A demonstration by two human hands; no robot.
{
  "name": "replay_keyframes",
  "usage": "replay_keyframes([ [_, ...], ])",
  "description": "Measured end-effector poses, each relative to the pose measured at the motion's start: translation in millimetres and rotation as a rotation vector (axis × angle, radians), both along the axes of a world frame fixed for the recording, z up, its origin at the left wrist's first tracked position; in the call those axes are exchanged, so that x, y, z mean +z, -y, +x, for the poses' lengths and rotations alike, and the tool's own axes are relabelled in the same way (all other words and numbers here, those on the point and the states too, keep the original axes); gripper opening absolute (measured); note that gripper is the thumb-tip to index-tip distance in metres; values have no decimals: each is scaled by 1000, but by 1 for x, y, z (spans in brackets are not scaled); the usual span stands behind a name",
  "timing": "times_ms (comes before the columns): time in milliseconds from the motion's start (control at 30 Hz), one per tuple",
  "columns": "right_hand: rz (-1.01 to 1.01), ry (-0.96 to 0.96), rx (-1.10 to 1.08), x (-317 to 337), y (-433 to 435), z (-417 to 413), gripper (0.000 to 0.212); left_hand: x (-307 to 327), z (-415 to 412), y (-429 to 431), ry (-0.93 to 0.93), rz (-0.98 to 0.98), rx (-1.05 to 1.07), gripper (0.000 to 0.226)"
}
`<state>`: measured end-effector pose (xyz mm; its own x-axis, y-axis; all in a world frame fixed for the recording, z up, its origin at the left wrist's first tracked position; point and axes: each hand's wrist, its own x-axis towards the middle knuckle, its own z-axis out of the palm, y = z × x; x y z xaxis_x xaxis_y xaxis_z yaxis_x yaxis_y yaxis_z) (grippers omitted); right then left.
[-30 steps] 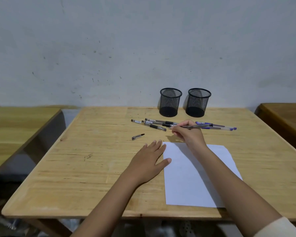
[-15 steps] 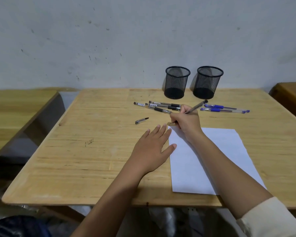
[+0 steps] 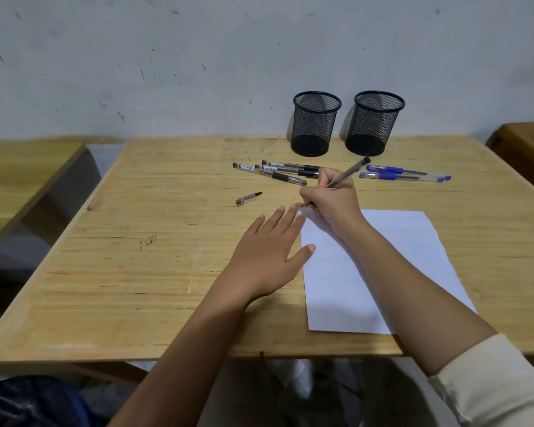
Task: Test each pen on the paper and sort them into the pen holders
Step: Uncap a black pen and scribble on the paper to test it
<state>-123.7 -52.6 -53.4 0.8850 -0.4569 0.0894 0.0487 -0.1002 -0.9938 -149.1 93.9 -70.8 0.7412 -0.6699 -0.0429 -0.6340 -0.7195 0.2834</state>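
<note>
At frame centre, we are pinching a pen (image 3: pixel 346 175) in our curled right hand (image 3: pixel 332 201), tip at the paper's (image 3: pixel 383 266) upper-left corner, while our left hand (image 3: pixel 267 257) is lying flat, fingers spread, at its edge.

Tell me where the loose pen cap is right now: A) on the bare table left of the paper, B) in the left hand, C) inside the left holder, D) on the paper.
A: the cap lies alone on the table, left of the paper and nearer than the black pens; the left hand lies flat and empty.
</note>
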Motion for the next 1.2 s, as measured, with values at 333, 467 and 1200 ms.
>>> replay_keyframes([
  [333, -41, 16, 19, 5, -2, -2, 44, 1, 0, 0, -7, 13, 2, 61],
  [467, -41, 11, -3, 3, -2, -2, 43, 2, 0, 0, -7, 5, 0, 61],
  [1200, -61, -43, -19, 4, -1, -4, 40, 0, -1, -1, -5, -20, 7, 60],
])
